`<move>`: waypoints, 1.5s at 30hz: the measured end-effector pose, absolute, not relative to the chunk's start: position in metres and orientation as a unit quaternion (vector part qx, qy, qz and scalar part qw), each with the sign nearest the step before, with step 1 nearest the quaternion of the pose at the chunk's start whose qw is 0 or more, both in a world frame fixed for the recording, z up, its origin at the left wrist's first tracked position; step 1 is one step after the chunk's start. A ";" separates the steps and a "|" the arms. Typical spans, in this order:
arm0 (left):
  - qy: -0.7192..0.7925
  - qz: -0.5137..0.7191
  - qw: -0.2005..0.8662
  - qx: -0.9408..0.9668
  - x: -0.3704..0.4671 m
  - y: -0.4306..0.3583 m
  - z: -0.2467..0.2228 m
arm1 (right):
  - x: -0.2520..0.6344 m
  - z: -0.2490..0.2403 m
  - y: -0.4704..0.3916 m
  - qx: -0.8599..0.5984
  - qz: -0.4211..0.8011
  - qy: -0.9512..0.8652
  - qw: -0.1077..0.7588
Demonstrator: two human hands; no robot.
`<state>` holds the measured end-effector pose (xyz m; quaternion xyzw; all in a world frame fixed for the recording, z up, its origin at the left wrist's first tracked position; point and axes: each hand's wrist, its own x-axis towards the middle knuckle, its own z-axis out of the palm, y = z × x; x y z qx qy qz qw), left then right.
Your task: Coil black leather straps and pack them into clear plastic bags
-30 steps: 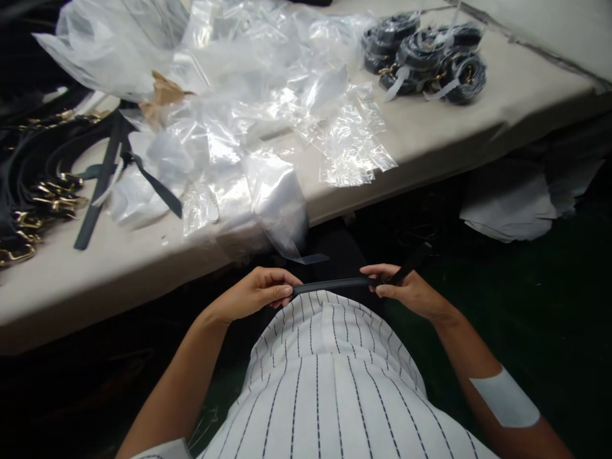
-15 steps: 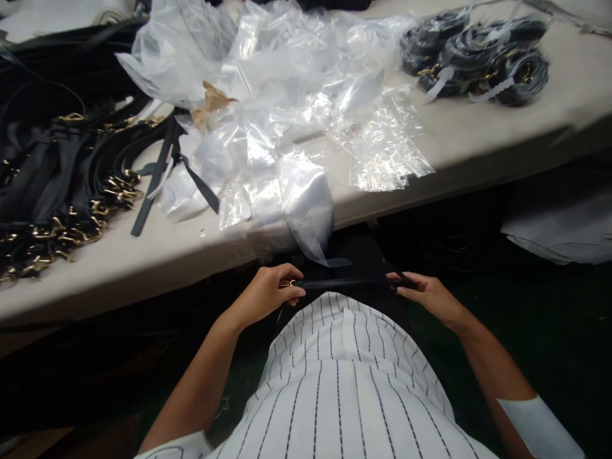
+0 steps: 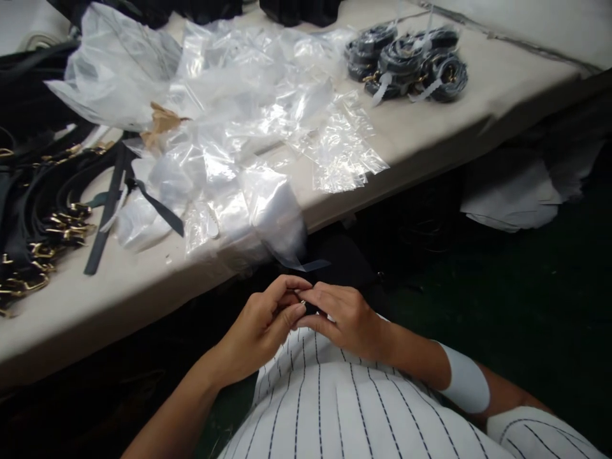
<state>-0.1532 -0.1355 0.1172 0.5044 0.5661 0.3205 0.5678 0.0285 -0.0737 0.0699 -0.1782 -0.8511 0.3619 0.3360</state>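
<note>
My left hand (image 3: pixel 265 325) and my right hand (image 3: pixel 351 319) meet over my lap, in front of the table edge. Between their fingertips shows a small dark piece of a black strap (image 3: pixel 310 308), with a bit of shiny metal at the left thumb. Both hands are closed around it, and most of the strap is hidden by fingers. On the table to the left lie many black straps (image 3: pixel 33 197) with gold clasps (image 3: pixel 67 224). Clear plastic bags (image 3: pixel 272 197) spread over the middle of the table, some hanging past its edge.
Coiled black straps wrapped in plastic (image 3: pixel 411 60) sit at the back right of the table (image 3: pixel 440 121). A crumpled brown paper piece (image 3: pixel 162 122) lies among the bags. White sheets (image 3: pixel 509 191) are under the table at the right.
My right hand has moved left along the strap to meet my left hand. The stretched length between them no longer shows. The view has shifted to the right.
</note>
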 end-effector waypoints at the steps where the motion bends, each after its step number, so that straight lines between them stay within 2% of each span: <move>1: 0.560 0.331 0.582 0.487 -0.153 -0.138 0.119 | 0.028 0.073 -0.076 -0.173 0.342 -0.863 0.330; 6: 0.494 0.402 0.705 0.311 -0.148 -0.154 0.115 | 0.033 0.092 -0.081 -0.120 0.249 -0.922 0.272; 10: 0.493 0.395 0.741 0.230 -0.150 -0.171 0.118 | 0.046 0.098 -0.080 -0.076 0.278 -0.929 0.234; 15: 0.618 0.456 0.614 0.181 -0.186 -0.187 0.124 | 0.077 0.091 -0.071 -0.154 0.379 -0.898 0.163; 18: 0.674 0.356 0.543 0.351 -0.203 -0.186 0.111 | 0.079 0.085 -0.073 -0.171 0.435 -0.871 0.153; 21: 0.671 0.243 0.382 0.588 -0.202 -0.177 0.098 | 0.064 0.073 -0.078 -0.180 0.470 -0.845 0.182; 22: 0.649 0.217 0.356 0.637 -0.198 -0.173 0.095 | 0.057 0.067 -0.079 -0.183 0.474 -0.839 0.195; 23: 0.621 0.199 0.360 0.667 -0.193 -0.170 0.094 | 0.052 0.062 -0.080 -0.186 0.475 -0.834 0.208; 26: 0.566 0.173 0.462 0.661 -0.175 -0.159 0.091 | 0.041 0.053 -0.082 -0.207 0.479 -0.823 0.226; 31: 0.599 0.254 0.581 0.489 -0.162 -0.149 0.073 | 0.054 0.082 -0.080 -0.197 0.492 -0.823 0.205; 33: 0.610 0.260 0.589 0.463 -0.167 -0.149 0.066 | 0.071 0.104 -0.075 -0.134 0.538 -0.811 0.186; 35: 0.621 0.254 0.585 0.455 -0.173 -0.151 0.062 | 0.092 0.119 -0.065 -0.095 0.595 -0.766 0.222; 37: 0.638 0.247 0.572 0.452 -0.177 -0.154 0.059 | 0.108 0.118 -0.051 -0.136 0.598 -0.729 0.304; 39: 0.660 0.245 0.545 0.455 -0.178 -0.154 0.058 | 0.116 0.100 -0.035 -0.239 0.542 -0.734 0.331; 41: 0.672 0.252 0.516 0.467 -0.177 -0.152 0.058 | 0.113 0.071 -0.023 -0.300 0.515 -0.760 0.259; 45: 0.660 0.276 0.478 0.510 -0.173 -0.147 0.062 | 0.088 0.023 -0.027 -0.243 0.623 -0.737 0.091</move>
